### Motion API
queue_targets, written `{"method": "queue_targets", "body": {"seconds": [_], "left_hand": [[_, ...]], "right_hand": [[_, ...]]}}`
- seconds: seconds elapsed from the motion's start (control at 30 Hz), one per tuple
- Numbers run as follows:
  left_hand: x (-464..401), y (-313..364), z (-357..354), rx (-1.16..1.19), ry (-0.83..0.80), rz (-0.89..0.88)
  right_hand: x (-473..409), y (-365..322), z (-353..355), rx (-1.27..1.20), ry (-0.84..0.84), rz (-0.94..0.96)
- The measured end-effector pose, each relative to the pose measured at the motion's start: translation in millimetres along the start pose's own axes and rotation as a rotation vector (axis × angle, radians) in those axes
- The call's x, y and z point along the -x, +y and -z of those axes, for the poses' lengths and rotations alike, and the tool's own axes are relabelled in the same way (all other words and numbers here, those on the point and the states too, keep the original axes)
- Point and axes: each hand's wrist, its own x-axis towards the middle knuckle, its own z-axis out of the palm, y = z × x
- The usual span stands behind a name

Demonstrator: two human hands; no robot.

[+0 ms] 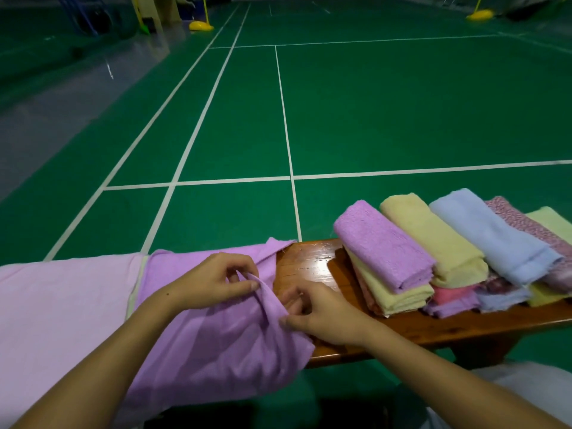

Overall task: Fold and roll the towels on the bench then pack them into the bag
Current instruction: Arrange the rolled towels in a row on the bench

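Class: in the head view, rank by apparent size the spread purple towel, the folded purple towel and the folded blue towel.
1. Spread purple towel, clearly largest, though nearest the camera.
2. Folded blue towel and folded purple towel: too alike to rank.

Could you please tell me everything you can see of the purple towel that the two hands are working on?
The purple towel is a soft, terry-looking cloth, spread unfolded over the wooden bench with its near edge hanging off the front. Its right end is bunched into a raised ridge. The left hand pinches the top of that ridge, the right hand pinches its lower part. Its left end lies over a paler pink towel.
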Motion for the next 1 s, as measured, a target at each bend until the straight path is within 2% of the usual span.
{"method": "queue_targets", "body": {"seconds": [0.13,0.23,0.33,0.47,0.63,0.8,0.9,1.0], "left_hand": [[9.3,-3.3,6.7,0.152,0.051,0.048],[14.3,-3.0,8.3,0.234,0.077,0.071],[17.8,2.1,8.7,0.341,0.099,0.085],[21.9,11.5,13.1,0.443,0.15,0.053],[30.8,17.7,19.8,0.449,0.174,0.027],[38.9,16.3,26.1,0.46,0.2,0.035],[42.5,16.0,30.1,0.487,0.214,0.021],[44.9,18.1,33.0,0.489,0.231,0.008]], "right_hand": [[8.5,6.1,-3.0,0.044,-0.109,0.035],[7.7,9.2,-4.1,0.068,-0.104,0.088],[0.4,10.1,1.2,0.159,-0.02,0.122],[-19.3,7.6,2.9,0.236,0.187,0.165],[-51.5,8.3,-5.4,0.052,0.365,0.147],[-62.1,-7.2,-18.9,-0.269,0.37,0.062],[-66.9,-11.3,-26.4,-0.477,0.381,0.078],[-71.9,-14.9,-30.6,-0.583,0.41,0.093]]}}
